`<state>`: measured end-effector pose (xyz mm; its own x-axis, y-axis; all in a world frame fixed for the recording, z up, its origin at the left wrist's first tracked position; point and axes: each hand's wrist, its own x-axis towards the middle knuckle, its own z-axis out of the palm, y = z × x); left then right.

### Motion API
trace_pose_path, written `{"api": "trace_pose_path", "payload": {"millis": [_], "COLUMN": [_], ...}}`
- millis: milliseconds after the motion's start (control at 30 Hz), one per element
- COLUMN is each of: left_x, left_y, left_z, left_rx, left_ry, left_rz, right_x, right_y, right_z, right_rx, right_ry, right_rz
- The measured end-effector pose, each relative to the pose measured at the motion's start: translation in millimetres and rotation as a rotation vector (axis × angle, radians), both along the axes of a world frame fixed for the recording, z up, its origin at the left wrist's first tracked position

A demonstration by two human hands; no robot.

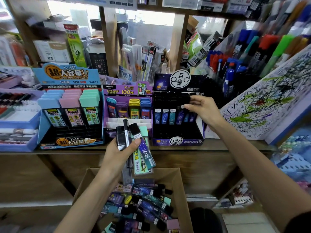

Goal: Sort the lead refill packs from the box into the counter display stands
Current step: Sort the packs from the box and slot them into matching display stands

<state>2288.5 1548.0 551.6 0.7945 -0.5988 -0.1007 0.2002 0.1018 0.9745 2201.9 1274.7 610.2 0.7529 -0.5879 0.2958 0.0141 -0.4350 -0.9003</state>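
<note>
My left hand grips a bundle of lead refill packs above the open cardboard box, which holds several more loose packs. My right hand pinches the black cap of a pack in the right part of the dark purple constellation stand. Left of it stands the purple Ultraman stand with coloured packs. A blue stand with blue, pink and green capped packs sits further left.
The stands sit on a wooden counter. A scribbled test pad leans at the right, with marker pens behind it. Blue trays of pens fill the left. Pen packets stand behind the stands.
</note>
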Motion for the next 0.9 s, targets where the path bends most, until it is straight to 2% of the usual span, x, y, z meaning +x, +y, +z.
{"api": "trace_pose_path", "payload": {"millis": [200, 367, 433, 500, 567, 667, 800, 900], "left_x": [1.0, -2.0, -3.6, -4.1, -3.5, -3.0, -6.5, -10.1], "left_y": [-1.6, -3.6, -3.4, -2.2, -0.4, 1.0, 0.6, 1.9], "left_z": [-1.9, -1.0, -0.3, 0.7, 1.2, 0.2, 1.3, 2.4], "left_rx": [-0.011, -0.018, -0.028, -0.038, -0.043, -0.035, -0.045, -0.070], "left_ry": [0.009, -0.004, -0.006, -0.005, -0.012, -0.015, -0.045, -0.070], "left_rz": [-0.003, -0.011, -0.014, -0.017, -0.015, -0.018, -0.067, -0.081], "right_x": [5.1, 7.4, 5.7, -0.3, -7.5, -13.3, -4.2, 6.6], "right_y": [6.2, 19.0, 25.6, 32.4, 43.9, 74.8, 115.7, 132.8], "right_z": [-11.0, -2.2, 2.5, 3.5, 2.6, 2.4, -4.1, -7.7], "right_rx": [-0.101, -0.500, -0.578, -0.638, -0.546, -0.158, 0.008, 0.208], "right_ry": [0.142, 0.338, 0.476, 0.534, 0.445, 0.283, 0.332, 0.398], "right_rz": [-0.066, -0.218, -0.271, -0.361, -0.368, -0.127, 0.136, 0.274]}}
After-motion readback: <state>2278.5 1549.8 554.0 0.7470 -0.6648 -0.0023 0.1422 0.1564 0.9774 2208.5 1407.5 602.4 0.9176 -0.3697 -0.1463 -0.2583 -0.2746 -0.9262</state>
